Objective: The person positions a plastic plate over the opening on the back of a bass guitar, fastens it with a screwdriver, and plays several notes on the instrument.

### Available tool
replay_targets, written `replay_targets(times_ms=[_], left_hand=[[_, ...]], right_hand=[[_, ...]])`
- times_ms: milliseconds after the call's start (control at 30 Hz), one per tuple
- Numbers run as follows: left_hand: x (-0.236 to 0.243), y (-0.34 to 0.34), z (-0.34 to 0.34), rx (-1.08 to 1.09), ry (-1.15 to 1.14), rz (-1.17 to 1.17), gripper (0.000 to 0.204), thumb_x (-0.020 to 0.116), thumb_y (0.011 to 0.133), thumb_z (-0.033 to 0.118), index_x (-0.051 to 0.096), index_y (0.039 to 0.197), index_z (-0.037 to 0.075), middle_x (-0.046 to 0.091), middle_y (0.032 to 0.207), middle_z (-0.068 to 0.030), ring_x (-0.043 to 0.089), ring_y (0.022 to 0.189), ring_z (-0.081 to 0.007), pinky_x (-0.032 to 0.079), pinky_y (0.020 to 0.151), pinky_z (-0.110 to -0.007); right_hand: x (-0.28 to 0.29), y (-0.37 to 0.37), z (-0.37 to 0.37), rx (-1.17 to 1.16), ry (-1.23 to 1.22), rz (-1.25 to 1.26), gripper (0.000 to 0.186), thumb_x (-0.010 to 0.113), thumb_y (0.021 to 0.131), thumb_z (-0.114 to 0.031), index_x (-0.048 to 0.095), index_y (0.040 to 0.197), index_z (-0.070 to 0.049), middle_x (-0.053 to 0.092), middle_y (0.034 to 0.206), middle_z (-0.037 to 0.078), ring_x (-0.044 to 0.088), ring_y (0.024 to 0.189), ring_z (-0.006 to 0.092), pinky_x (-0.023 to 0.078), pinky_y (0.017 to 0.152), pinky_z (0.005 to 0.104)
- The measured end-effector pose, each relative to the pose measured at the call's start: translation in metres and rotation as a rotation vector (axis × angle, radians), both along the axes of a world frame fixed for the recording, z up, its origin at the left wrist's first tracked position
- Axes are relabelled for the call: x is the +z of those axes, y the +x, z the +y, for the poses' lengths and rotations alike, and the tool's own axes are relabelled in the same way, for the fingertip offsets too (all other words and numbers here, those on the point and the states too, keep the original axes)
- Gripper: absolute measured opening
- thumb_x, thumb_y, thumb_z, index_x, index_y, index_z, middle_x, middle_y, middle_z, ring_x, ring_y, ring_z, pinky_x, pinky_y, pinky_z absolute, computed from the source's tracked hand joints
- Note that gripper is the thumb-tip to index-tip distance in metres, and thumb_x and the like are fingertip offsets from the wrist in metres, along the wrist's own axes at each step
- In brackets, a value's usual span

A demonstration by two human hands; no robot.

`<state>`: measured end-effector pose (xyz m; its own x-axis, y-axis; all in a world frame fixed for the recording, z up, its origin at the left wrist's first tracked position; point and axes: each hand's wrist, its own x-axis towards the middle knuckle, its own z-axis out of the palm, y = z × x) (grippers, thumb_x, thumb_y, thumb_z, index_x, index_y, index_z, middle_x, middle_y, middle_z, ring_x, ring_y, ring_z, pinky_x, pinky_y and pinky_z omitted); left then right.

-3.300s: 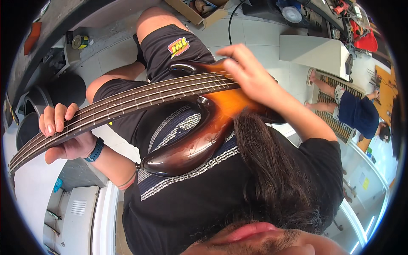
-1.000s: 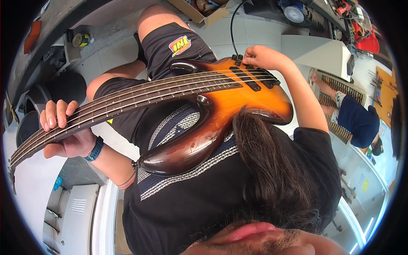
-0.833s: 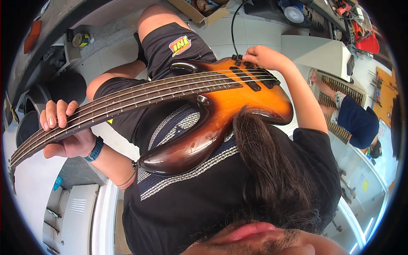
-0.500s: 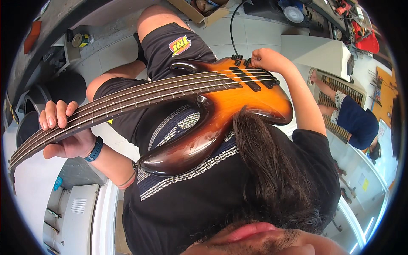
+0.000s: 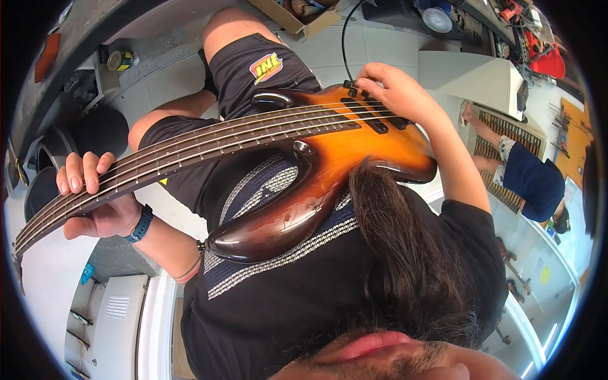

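A bass guitar point(image 5: 294, 206) with a dark-to-orange sunburst body lies across my lap and torso, its fretted neck reaching toward the left rim. My left hand point(image 5: 95, 190) is wrapped round the neck, fingertips over the strings and thumb along the near edge. At the body's far right edge my right hand point(image 5: 396, 92) is bent over the black control knobs point(image 5: 350, 88), its fingers curled and closed at one of them. That hand partly covers the knobs and the bridge end of the strings. A black cable point(image 5: 345, 38) runs up from beside the knobs.
Another person in dark blue clothing point(image 5: 535, 190) is at the right. A pale cabinet point(image 5: 468, 85) stands beyond my right arm, with a cardboard box point(image 5: 297, 16) at the top. Black round bins point(image 5: 101, 133) and a workbench point(image 5: 76, 44) are to the left.
My right hand has moved left and over the body's edge, now covering some of the knobs and part of the bridge. My left hand stays on the neck.
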<state>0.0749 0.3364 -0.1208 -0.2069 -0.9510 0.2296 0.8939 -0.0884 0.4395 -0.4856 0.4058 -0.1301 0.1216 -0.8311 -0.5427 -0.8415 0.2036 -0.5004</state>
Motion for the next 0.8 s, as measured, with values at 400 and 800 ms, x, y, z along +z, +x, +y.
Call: replay_targets(times_ms=[400, 800], left_hand=[[0.0, 0.0, -0.001, 0.015, -0.001, -0.02, 0.063, 0.106, 0.078, 0.041, 0.061, 0.112, 0.013, 0.057, 0.107, 0.0012, 0.062, 0.1, -0.0159, 0.047, 0.11, -0.043], [0.0, -0.001, 0.0, 0.007, -0.019, -0.014, 0.065, 0.105, 0.079, 0.041, 0.059, 0.115, 0.013, 0.057, 0.11, -0.0002, 0.062, 0.101, -0.0168, 0.047, 0.11, -0.043]], right_hand=[[0.047, 0.072, 0.025, -0.304, -0.153, -0.539, 0.03, 0.057, 0.115, -0.027, 0.072, 0.121, -0.002, 0.071, 0.114, 0.018, 0.068, 0.113, 0.0374, 0.05, 0.11, 0.0424], [-0.033, -0.035, -0.016, -0.248, -0.213, -0.058, 0.031, 0.068, 0.11, -0.024, 0.073, 0.132, -0.004, 0.079, 0.125, 0.016, 0.074, 0.119, 0.031, 0.057, 0.106, 0.0421]])
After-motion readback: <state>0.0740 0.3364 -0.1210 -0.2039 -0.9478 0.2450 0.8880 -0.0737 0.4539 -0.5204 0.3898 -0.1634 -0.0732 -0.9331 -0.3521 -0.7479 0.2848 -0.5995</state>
